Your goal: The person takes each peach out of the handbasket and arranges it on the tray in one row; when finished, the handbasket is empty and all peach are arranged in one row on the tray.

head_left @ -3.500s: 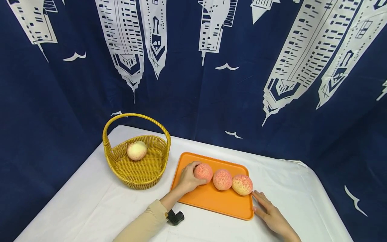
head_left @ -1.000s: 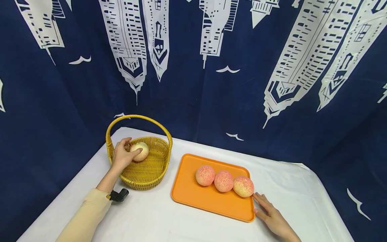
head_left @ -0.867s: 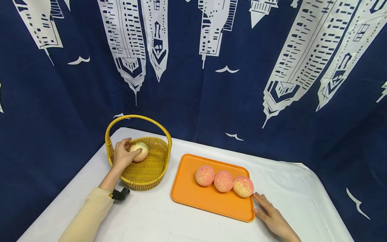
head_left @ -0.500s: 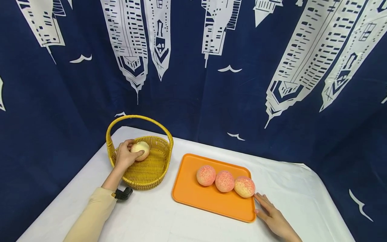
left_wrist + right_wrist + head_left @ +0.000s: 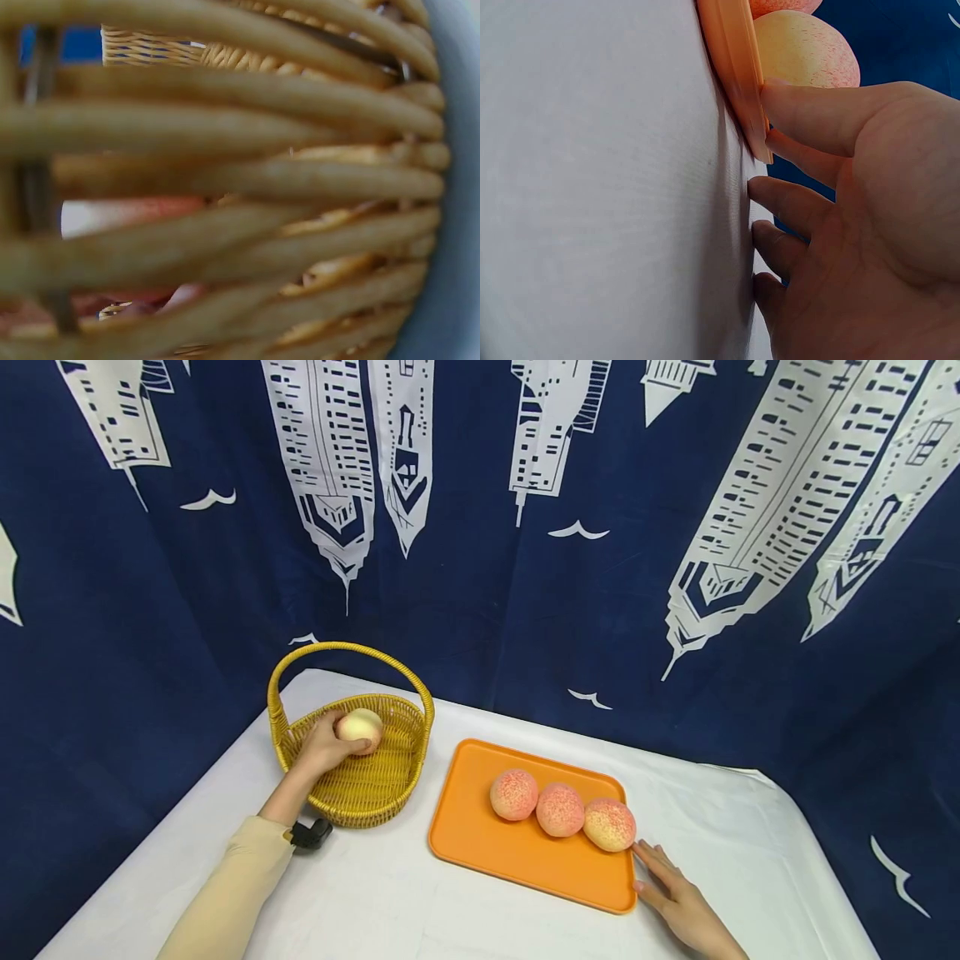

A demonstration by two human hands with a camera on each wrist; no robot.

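Observation:
In the head view my left hand (image 5: 324,750) reaches over the near left rim of the yellow wicker basket (image 5: 358,818). Its thumb and fingers hold a pale yellow peach (image 5: 362,727) inside. Basket weave (image 5: 225,127) fills the left wrist view and mostly hides that peach. Three pink-speckled peaches lie in a row on the orange tray (image 5: 517,872): a left peach (image 5: 513,794), a middle peach (image 5: 560,810) and a yellower right peach (image 5: 609,824). My right hand (image 5: 678,897), fingers extended, touches the tray's right edge; the right wrist view shows its thumb (image 5: 817,112) against the rim.
The basket's tall arched handle (image 5: 352,647) rises over its opening. Tray and basket stand apart on a white-covered table (image 5: 390,893). A dark blue curtain (image 5: 465,610) with white building prints hangs close behind the table.
My left hand has left the tray's left peach, gone to the basket and gripped the peach there, shifting it slightly right. My right hand has stayed by the tray.

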